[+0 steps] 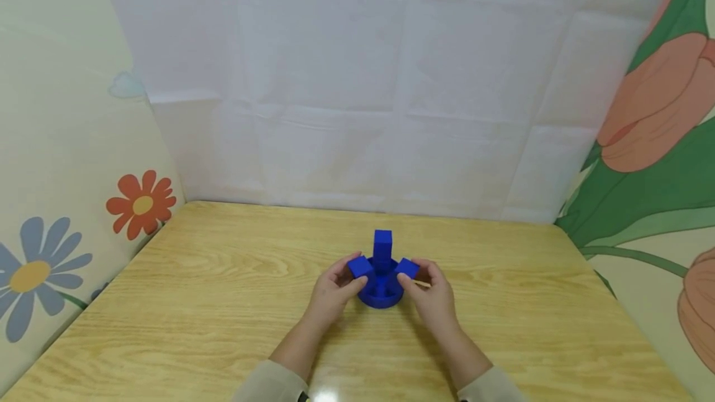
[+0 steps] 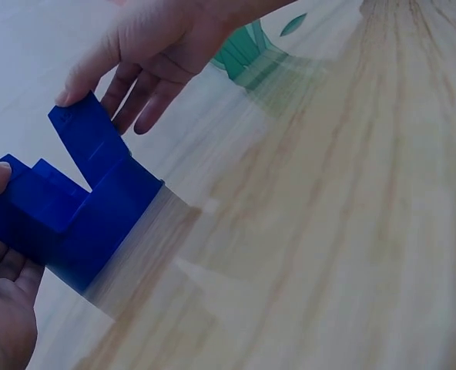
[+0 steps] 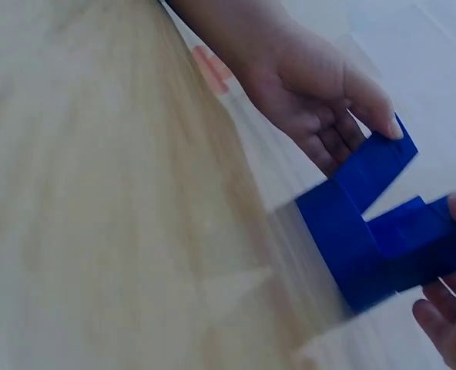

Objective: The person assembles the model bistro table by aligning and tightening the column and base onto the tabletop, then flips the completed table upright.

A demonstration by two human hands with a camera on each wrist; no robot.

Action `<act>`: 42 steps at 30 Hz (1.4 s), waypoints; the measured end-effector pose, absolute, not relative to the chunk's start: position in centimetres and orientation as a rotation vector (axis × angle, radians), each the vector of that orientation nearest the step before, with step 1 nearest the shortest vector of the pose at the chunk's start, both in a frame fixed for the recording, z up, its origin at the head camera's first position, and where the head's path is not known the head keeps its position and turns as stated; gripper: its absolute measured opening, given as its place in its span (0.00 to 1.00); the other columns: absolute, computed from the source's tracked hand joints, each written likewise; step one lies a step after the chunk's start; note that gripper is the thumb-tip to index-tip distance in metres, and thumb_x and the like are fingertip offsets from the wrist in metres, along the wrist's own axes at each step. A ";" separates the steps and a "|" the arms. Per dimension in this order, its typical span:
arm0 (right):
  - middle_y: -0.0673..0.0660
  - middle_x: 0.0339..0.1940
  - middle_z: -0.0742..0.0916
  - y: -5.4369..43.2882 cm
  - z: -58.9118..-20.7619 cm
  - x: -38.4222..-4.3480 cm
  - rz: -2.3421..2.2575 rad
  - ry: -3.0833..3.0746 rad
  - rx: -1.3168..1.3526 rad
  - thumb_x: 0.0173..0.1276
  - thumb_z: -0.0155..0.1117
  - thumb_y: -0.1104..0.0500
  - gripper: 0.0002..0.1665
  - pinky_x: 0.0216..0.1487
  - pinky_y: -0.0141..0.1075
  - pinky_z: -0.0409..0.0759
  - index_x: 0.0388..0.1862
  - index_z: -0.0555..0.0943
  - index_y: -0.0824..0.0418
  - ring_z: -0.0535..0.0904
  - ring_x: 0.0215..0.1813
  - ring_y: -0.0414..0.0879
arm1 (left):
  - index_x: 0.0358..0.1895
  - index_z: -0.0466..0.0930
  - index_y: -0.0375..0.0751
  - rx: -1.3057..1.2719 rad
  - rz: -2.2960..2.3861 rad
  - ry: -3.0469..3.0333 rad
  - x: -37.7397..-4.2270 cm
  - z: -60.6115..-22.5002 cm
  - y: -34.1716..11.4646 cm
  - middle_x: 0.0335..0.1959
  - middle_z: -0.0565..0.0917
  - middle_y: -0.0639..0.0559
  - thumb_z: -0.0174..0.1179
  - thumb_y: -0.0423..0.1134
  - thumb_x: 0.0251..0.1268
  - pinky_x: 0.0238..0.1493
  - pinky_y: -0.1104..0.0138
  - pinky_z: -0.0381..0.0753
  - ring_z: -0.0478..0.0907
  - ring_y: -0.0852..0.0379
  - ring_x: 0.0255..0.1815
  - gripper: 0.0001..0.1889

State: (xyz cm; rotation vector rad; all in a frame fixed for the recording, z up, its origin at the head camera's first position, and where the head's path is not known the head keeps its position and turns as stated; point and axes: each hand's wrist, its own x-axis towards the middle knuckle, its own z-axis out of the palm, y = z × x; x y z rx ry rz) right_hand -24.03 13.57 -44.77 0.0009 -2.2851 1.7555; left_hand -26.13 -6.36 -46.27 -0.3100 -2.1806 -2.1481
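A blue round base with a raised rim (image 1: 380,302) stands on the table, and three blue blocks rise from it. At its back, the upright block (image 1: 382,244) is untouched. My left hand (image 1: 329,293) pinches the left block (image 1: 360,267) between thumb and fingers. On the other side, my right hand (image 1: 438,300) pinches the right block (image 1: 408,267), thumb on its upper face. Both held blocks lean outward from the base. In the left wrist view, the base's side wall (image 2: 112,231) shows below the blocks. Some fingers hide behind the blocks.
The wood-grain table (image 1: 223,303) spreads around the base on all sides. A creased white sheet (image 1: 335,79) hangs behind its far edge. Flower-printed cloths stand at the left (image 1: 67,141) and right (image 1: 659,203) edges.
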 end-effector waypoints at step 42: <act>0.62 0.49 0.86 17.4 -40.1 -26.8 1.370 -2.930 0.563 0.56 0.77 0.59 0.34 0.45 0.40 0.84 0.60 0.73 0.59 0.83 0.46 0.48 | 0.76 0.50 0.33 -0.407 -2.176 -2.162 -26.3 -46.5 -6.7 0.73 0.62 0.31 0.69 0.32 0.57 0.74 0.44 0.57 0.59 0.34 0.74 0.47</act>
